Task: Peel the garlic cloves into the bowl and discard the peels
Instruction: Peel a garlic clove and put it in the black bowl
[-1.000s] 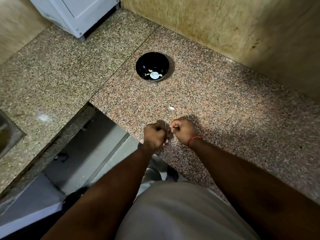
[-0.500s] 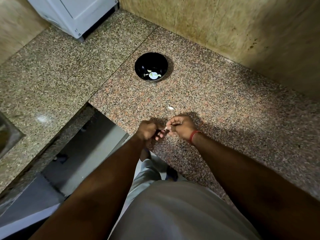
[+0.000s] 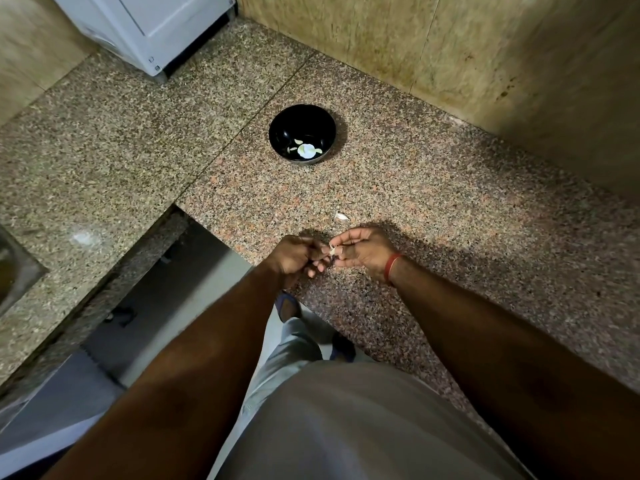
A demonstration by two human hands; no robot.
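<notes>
From the head view, the hands are sitting a little farther from the near edge of the worktop than a second ago, and the right hand has loosened from a tight fist — likely the skin is starting to lift. Both hands are pinching one garlic clove between them: the left hand is curling its fingers round it, the right gripping with thumb and fingertips. A loose peel is lying just beyond; the bowl, farther off, is holding peeled cloves.
</notes>
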